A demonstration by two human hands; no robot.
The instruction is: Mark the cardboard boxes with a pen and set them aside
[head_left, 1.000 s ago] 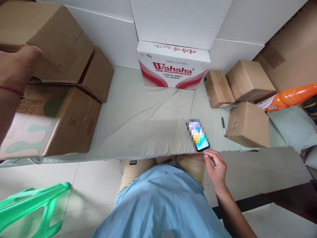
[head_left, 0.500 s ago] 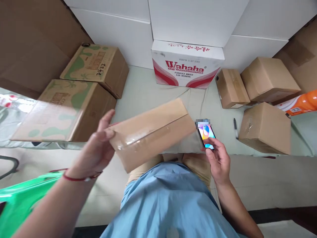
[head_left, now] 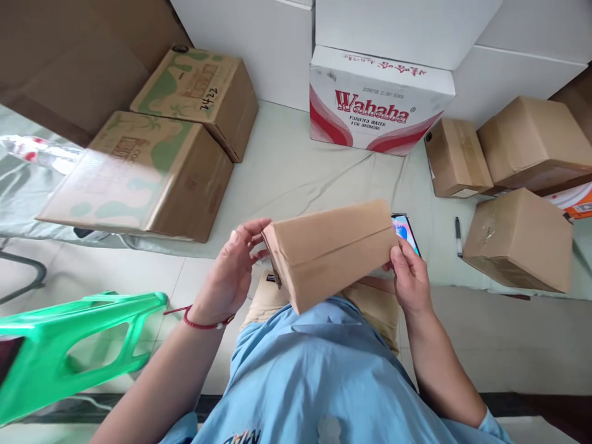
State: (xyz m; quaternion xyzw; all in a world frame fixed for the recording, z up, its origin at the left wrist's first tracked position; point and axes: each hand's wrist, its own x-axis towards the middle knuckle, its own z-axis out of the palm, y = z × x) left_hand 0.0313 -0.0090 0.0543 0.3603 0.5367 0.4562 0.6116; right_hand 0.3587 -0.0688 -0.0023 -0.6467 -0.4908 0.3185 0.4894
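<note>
A small brown cardboard box (head_left: pixel 335 250) is held tilted above my lap, its long seamed side facing up. My right hand (head_left: pixel 411 271) grips its right end, thumb on the near side and fingers partly hidden behind. My left hand (head_left: pixel 234 265) is at the left end, fingers apart and stretched toward that edge. The index fingertip meets or nearly meets the box corner; firm contact cannot be made out. Just beyond my right hand lies a phone (head_left: pixel 407 232) with a lit screen, partly covered by the box and fingers.
On the cloth-covered table (head_left: pixel 287 166) stand two printed cartons (head_left: pixel 185 179) at left, a Wahaba-style white and red water carton labelled Wahaha (head_left: pixel 374 117) at the back, and several plain boxes (head_left: pixel 522 234) at right. A black marker (head_left: pixel 458 237) lies beside them. A green stool (head_left: pixel 87 345) stands at lower left.
My right hand has left the phone and taken the box's right end. My left hand has loosened its grip on the left end. The box has turned flatter, and the view has shifted.
</note>
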